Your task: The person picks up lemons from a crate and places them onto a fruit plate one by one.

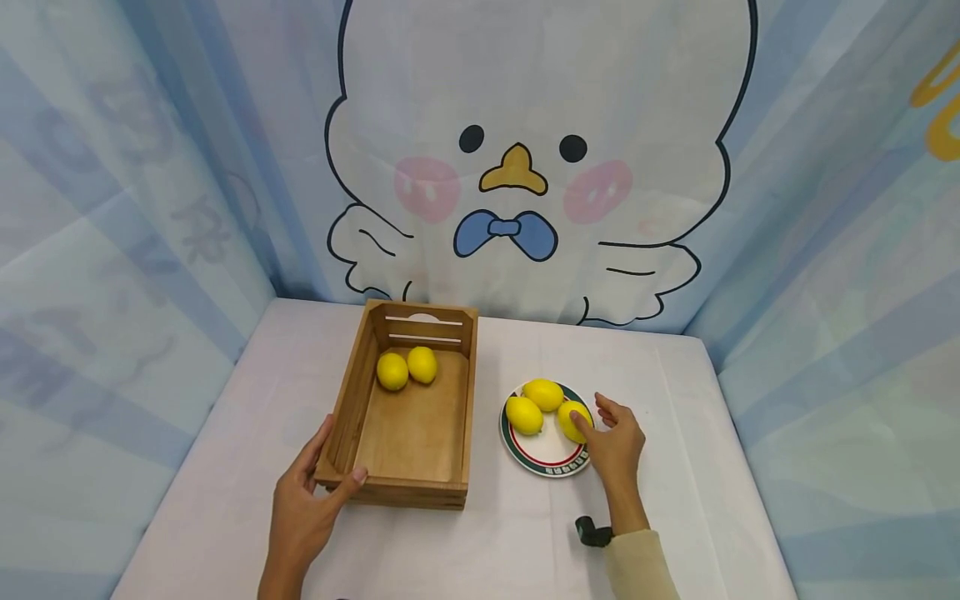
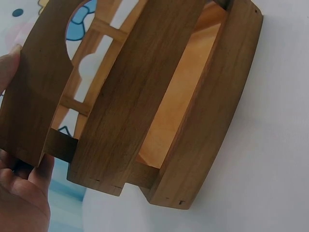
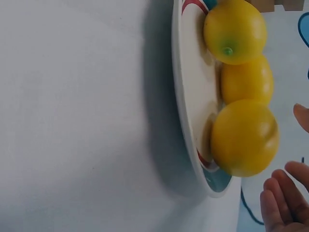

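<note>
My left hand (image 1: 300,500) grips the near left corner of a slatted wooden crate (image 1: 408,493), its thumb over the front rim and its fingers along the left side. Those fingers (image 2: 21,203) also show at the crate's edge in the left wrist view. Inside the crate two yellow lemons (image 1: 392,372) lie side by side toward the far end. Three more lemons (image 1: 523,415) rest on a round plate (image 1: 547,463) with a green and red rim. Beside the rightmost lemon (image 3: 245,137) is my right hand (image 1: 618,446), thumb and fingers spread, a gap showing in the right wrist view.
A white cloth covers the table (image 1: 517,542). Printed curtains (image 1: 525,283) stand behind it and along both sides. A small black object (image 1: 592,532) sits against the right wrist by the beige sleeve (image 1: 641,567).
</note>
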### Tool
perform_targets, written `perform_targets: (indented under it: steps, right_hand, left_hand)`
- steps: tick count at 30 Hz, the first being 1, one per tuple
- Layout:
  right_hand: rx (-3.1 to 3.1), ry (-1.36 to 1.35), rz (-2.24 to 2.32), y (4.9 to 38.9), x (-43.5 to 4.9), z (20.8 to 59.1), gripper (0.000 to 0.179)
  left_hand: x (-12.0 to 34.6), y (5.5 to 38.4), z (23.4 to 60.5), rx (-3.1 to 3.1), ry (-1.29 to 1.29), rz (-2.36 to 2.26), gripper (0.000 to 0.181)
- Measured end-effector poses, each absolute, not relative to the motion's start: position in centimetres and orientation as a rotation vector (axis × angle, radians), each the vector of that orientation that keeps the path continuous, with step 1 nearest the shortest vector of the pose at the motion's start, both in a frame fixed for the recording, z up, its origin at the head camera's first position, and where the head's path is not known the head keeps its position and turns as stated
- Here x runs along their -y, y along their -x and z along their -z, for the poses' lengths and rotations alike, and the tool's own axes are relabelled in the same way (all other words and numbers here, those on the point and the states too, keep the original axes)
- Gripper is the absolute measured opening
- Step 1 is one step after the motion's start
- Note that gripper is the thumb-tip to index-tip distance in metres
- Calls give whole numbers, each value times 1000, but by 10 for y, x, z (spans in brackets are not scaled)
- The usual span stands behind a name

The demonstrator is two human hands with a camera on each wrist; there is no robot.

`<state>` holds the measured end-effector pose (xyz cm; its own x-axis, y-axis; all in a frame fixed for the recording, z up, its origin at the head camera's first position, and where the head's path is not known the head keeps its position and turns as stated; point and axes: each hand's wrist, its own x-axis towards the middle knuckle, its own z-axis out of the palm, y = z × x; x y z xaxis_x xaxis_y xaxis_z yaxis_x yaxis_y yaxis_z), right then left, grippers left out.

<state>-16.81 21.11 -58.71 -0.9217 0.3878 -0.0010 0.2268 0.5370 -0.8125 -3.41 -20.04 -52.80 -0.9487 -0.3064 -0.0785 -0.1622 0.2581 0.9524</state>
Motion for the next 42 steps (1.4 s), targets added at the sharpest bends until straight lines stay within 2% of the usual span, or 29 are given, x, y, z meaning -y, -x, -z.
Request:
perform_targets:
  steps: [42]
  right_hand:
    - [2423, 205, -1381, 181, -188, 521, 56]
  left_hand:
    - [202, 34, 529, 2392, -428, 1796, 87]
